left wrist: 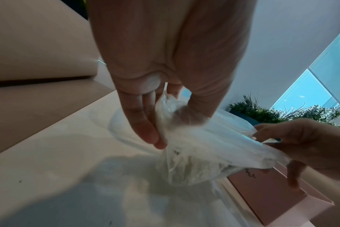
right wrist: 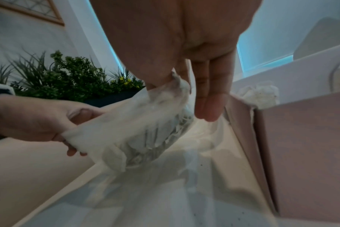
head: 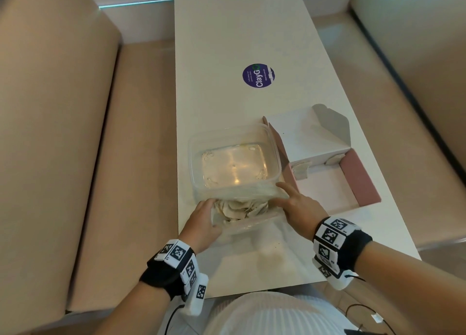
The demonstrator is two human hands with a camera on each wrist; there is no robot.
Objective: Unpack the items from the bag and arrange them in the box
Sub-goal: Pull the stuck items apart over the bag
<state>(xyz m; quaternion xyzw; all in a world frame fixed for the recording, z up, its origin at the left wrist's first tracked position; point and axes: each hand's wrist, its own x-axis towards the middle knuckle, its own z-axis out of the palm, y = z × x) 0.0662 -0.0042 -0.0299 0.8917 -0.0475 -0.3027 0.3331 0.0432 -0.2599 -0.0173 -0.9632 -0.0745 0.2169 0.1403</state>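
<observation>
Both hands pinch the bag (head: 242, 208): left hand (head: 201, 218) at 9 o'clock, right hand (head: 297, 206) at 3. The clear box (head: 234, 155) lies just beyond, at 12 o'clock.

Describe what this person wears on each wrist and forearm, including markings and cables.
Both forearms are bare. Each wrist carries a black band ringed by white blocks printed with black square-pattern markers. A thin black cable trails from the left unit.
</observation>
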